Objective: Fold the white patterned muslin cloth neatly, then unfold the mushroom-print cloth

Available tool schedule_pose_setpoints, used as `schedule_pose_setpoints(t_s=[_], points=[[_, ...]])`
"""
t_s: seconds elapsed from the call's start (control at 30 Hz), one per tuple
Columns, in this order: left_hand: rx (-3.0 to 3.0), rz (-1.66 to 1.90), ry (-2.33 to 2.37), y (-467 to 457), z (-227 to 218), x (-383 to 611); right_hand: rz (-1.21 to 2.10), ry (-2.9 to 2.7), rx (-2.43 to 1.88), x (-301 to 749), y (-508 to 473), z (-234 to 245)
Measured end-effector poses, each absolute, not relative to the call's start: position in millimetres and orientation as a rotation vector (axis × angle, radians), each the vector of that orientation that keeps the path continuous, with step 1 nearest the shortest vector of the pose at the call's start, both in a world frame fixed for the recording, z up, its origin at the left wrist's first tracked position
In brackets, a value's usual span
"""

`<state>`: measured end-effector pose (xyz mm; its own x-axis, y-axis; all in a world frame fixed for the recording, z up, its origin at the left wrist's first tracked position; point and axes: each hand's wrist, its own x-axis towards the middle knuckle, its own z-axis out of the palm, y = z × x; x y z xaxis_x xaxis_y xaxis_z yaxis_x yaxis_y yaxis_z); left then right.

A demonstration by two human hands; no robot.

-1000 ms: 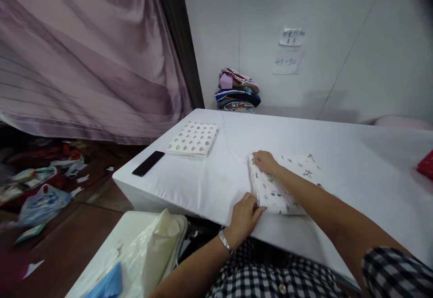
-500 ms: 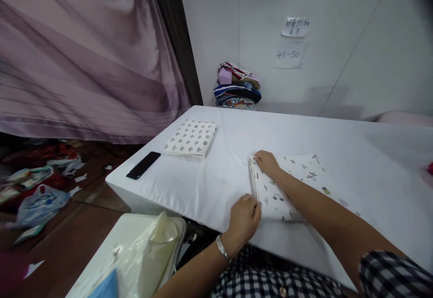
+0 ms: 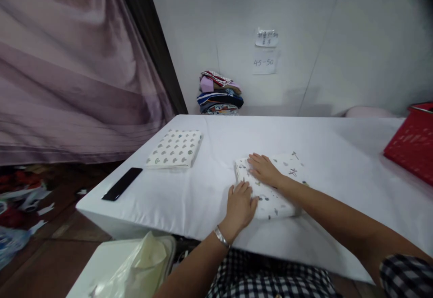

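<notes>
A white cloth [image 3: 277, 205] with small printed figures lies folded on the white-covered table [image 3: 324, 140] in front of me. My left hand [image 3: 241, 204], with a silver bracelet at the wrist, rests open at its near left edge, fingers spread. Flat on the upper part of the cloth lies my right hand [image 3: 264, 170], its fingers stretched out. To the left sits a second folded cloth [image 3: 176, 149], white with grey mushroom-like prints, apart from both hands.
A black phone-like slab [image 3: 122, 183] lies near the table's left edge. Folded fabrics [image 3: 220, 94] are stacked by the wall. A red basket [image 3: 412, 142] stands at right. Below the table's front left is a white surface with a plastic bag [image 3: 144, 266].
Both hands have loosened from gripping the cloth's left edge and now lie open on it. The view has turned right, bringing the red basket into sight.
</notes>
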<state>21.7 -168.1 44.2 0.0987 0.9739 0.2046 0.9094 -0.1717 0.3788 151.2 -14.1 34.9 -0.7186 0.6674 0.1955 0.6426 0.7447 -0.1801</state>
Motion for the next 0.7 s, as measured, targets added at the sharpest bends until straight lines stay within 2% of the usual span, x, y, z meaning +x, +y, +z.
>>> schedule_pose_setpoints(t_s=[0.13, 0.23, 0.57, 0.7], points=[[2.293, 0.616, 2.023, -128, 54, 25, 0.211, -2.782, -1.065, 164, -20, 27], [2.209, 0.474, 2.1, -98, 46, 25, 0.207, -2.803, -1.103, 169, -11, 25], [2.132, 0.4, 2.134, -85, 25, 20, 0.143, -2.486, -1.922, 279, 37, 34], [2.133, 0.419, 2.137, -83, 24, 21, 0.07, -2.573, -1.679, 277, 5, 27]])
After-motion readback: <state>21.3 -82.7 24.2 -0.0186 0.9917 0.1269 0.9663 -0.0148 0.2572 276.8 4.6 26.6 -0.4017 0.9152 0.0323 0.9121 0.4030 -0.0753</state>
